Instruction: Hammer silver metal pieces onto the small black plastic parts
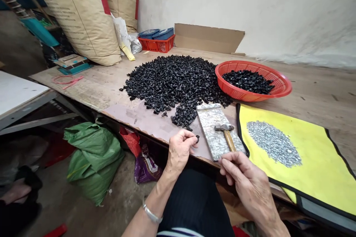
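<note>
Left hand: closed; thumb and fingertips grip a small black piece, held just beyond the worktop's near edge. Metal bangle on the wrist.

Right hand: closed to a pinch, thumb against forefinger, near the slab's lower corner; anything held is too small to tell.

Slab: speckled stone, lying between the hands, tilted across the near edge of a pinkish sheet.

Hammer: steel head, wooden handle; lies on the slab, handle toward the right hand.

Heap: many black pieces, loose on the worktop, its near tongue touching the slab.

Basket: red plastic, right of the heap, holding more black pieces.

Mat: yellow with black edging, right of the slab, carrying a patch of small silver bits.

Behind: paper sacks, red crate, cardboard.

Below: green bag on the floor.
</note>
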`<move>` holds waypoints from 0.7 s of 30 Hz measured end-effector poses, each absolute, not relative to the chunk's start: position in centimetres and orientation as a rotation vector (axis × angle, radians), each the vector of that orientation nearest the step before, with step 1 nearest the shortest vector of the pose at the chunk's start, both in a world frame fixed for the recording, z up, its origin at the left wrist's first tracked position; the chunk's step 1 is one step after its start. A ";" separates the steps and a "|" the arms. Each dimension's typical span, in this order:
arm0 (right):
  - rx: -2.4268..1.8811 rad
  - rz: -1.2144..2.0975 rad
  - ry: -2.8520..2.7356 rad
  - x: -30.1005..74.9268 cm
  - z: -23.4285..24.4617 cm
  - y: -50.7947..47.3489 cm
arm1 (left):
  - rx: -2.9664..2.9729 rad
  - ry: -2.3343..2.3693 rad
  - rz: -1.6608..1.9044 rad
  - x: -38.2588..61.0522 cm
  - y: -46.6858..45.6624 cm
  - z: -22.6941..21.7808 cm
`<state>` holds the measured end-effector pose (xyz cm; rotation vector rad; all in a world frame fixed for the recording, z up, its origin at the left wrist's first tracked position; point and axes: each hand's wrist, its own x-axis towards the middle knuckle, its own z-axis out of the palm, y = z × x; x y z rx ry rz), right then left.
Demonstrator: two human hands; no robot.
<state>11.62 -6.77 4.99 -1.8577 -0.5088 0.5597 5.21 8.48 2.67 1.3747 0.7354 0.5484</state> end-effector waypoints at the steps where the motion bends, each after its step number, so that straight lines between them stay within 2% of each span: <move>1: -1.814 0.574 -0.489 11.6 5.3 -6.6 | 1.193 0.694 0.498 5.1 8.3 3.1; 7: -1.652 0.561 -0.495 11.3 6.8 -4.8 | 0.742 0.574 0.446 4.0 6.7 4.0; 21: -1.503 0.621 -0.316 11.4 5.6 -3.8 | 0.760 0.597 0.476 3.3 6.7 4.2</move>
